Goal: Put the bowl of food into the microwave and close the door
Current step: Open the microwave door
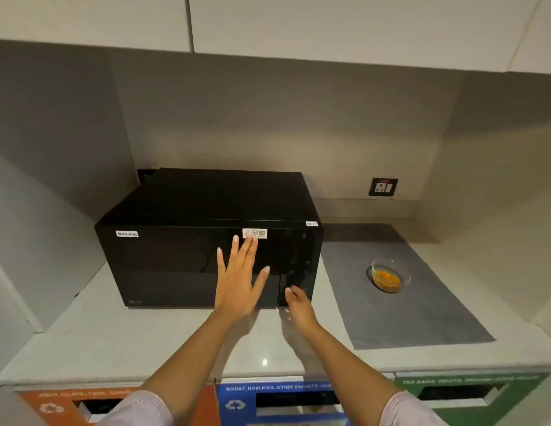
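Fingertips (287, 291) well left of bowl (390, 276)

The bowl (390, 275) sits on a mat (421, 318), right of the microwave (188, 241).

glossy black microwave (188, 259), clear glass bowl (391, 276)

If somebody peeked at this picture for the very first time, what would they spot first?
Probably the big black microwave on the counter, door shut, with the left hand spread flat against its door and the right hand reaching to the bottom of its control panel. Next, the glass bowl of orange food, which sits alone on a grey mat to the right of the microwave.
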Demonstrator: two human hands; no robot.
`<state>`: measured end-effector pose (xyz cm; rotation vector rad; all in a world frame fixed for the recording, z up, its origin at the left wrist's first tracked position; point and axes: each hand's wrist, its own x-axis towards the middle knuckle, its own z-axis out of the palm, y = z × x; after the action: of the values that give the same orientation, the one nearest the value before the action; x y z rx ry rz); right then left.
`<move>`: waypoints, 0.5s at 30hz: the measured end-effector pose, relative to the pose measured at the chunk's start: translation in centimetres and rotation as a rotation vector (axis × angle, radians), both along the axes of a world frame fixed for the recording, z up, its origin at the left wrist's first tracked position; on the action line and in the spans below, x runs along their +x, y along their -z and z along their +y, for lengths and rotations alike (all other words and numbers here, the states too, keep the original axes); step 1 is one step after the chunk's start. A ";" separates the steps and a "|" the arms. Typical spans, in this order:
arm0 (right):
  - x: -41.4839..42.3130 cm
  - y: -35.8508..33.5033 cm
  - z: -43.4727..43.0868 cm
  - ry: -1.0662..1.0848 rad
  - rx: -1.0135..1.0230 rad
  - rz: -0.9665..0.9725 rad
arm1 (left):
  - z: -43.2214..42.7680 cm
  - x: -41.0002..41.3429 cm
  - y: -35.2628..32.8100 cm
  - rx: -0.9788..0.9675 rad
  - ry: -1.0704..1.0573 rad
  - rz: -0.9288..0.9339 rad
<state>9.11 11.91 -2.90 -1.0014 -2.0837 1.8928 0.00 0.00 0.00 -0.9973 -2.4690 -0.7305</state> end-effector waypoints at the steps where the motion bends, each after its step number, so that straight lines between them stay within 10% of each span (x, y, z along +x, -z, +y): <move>1: -0.7 0.3 0.6 0.021 -0.029 -0.040 | 0.4 -0.4 -0.5 0.022 -0.020 0.019; 15: -6.3 5.3 3.8 0.150 -0.688 -0.172 | 4.0 -3.9 -2.1 0.108 -0.103 0.109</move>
<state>2.85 15.66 -8.21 -1.4390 -1.3650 2.5717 -3.89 4.00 2.14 -0.8418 -2.3415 -0.7468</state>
